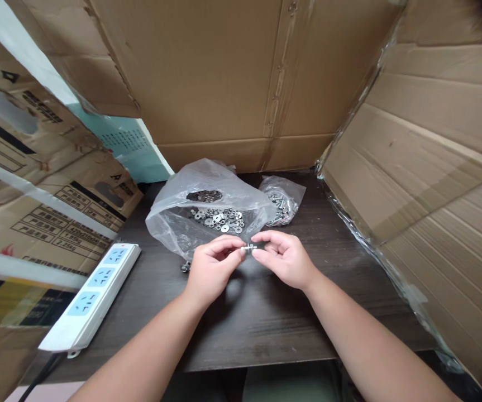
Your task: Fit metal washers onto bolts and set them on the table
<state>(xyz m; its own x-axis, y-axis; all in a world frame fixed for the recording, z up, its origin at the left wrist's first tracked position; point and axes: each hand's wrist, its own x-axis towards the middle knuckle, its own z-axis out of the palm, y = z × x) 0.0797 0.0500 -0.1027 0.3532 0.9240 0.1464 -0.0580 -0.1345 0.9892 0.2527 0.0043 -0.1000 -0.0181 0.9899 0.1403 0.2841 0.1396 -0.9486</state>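
Note:
Thumb and fingers of my left hand (215,265) pinch one end of a small silver bolt (249,248), held level just above the dark tabletop. A wider ring, a nut or washer, sits around its shank; which one is too small to tell. At the bolt's other end, my right hand (285,258) has its thumb and index finger closed about the tip. Right behind the hands lies an open clear plastic bag (169,223) with many loose washers and nuts (219,219) in it. Partly hidden beside my left hand is some metal hardware (185,267).
A smaller clear bag of bolts (281,207) lies at the back right. On the left rests a white power strip (94,296) with a black cable (42,377). Cardboard walls (224,72) enclose the dark table (266,329) at the back and both sides.

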